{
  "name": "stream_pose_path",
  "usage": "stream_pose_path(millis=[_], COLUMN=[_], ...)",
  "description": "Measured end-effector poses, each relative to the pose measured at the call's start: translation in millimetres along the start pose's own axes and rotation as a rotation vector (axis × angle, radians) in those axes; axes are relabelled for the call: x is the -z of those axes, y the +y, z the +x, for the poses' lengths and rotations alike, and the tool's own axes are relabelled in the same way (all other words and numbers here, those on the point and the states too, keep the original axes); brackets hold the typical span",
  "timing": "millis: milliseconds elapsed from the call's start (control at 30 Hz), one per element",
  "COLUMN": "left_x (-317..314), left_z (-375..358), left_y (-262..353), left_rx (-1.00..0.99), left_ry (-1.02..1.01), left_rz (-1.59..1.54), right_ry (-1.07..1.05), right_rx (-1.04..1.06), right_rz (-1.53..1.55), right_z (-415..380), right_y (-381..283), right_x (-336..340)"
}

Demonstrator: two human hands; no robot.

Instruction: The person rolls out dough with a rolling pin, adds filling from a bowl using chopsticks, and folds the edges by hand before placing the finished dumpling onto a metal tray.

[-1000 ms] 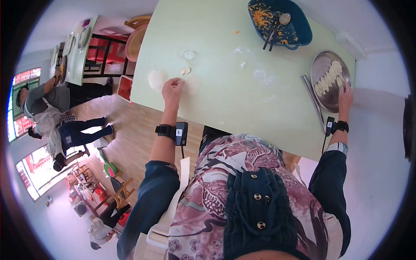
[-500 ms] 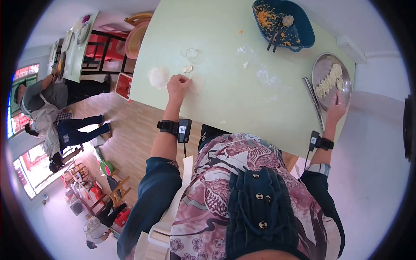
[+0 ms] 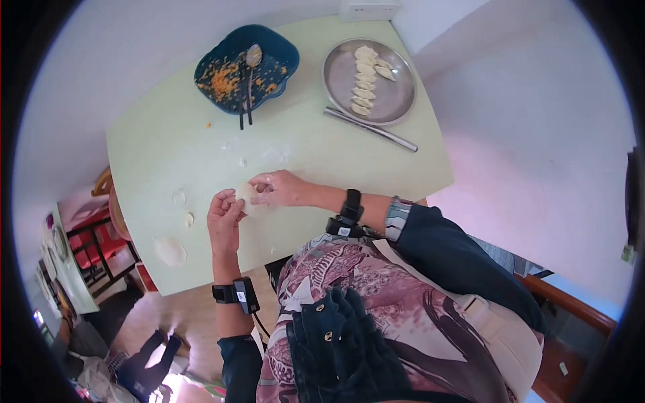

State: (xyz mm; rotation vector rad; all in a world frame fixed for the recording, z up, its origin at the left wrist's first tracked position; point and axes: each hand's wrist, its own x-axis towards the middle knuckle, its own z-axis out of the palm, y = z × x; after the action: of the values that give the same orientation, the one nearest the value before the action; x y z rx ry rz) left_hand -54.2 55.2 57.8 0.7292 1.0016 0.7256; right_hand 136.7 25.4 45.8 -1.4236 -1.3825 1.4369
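Between both hands I hold a round, pale dumpling wrapper (image 3: 247,197) just above the table. My left hand (image 3: 224,213) pinches its left edge, and the fingers of my right hand (image 3: 281,189) close on its right side. To the left of them, another flat wrapper (image 3: 170,251) lies on the table beside a small dough scrap (image 3: 189,219) and a clear ring-like piece (image 3: 179,197). Several folded dumplings (image 3: 365,84) are lined up on a round metal plate (image 3: 405,101).
A dark blue bowl (image 3: 285,54) holds orange filling bits, a spoon (image 3: 253,56) and black chopsticks (image 3: 241,111). Beside the plate lies a metal rolling pin (image 3: 376,131). Flour marks the pale green table (image 3: 322,158). A wall is at the right; people are at lower left.
My right hand has left the dumpling plate and come to the wrapper. My left hand has raised the wrapper off the table. The view has turned, shifting the bowl and plate left.
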Motion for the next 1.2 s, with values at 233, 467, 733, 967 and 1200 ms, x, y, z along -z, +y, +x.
stream_pose_path(millis=[233,467,733,967,1200], left_x=[-20.8,-61.6,-43.1,-31.8,-21.5], left_z=[29.5,14.1,33.1,35.4,44.7], left_y=[-3.7,13.2,-27.9,-12.9,3.0], left_rx=[0.012,-0.122,0.121,0.093,0.118], left_ry=[-0.072,-0.171,-0.05,0.01,-0.001], left_rz=[-0.011,-0.479,-0.521,-0.364,-0.334], right_ry=[0.142,0.107,0.283,0.493,-0.014], right_rx=[0.005,-0.118,0.277,0.452,0.474], right_rz=[-0.002,0.349,-0.361,-0.729,-1.195], right_z=[9.4,1.6,17.6,89.7,154.1], right_y=[14.0,-27.6,-6.7,-43.6,-42.2], right_x=[21.1,36.5,52.6,135.8,145.1])
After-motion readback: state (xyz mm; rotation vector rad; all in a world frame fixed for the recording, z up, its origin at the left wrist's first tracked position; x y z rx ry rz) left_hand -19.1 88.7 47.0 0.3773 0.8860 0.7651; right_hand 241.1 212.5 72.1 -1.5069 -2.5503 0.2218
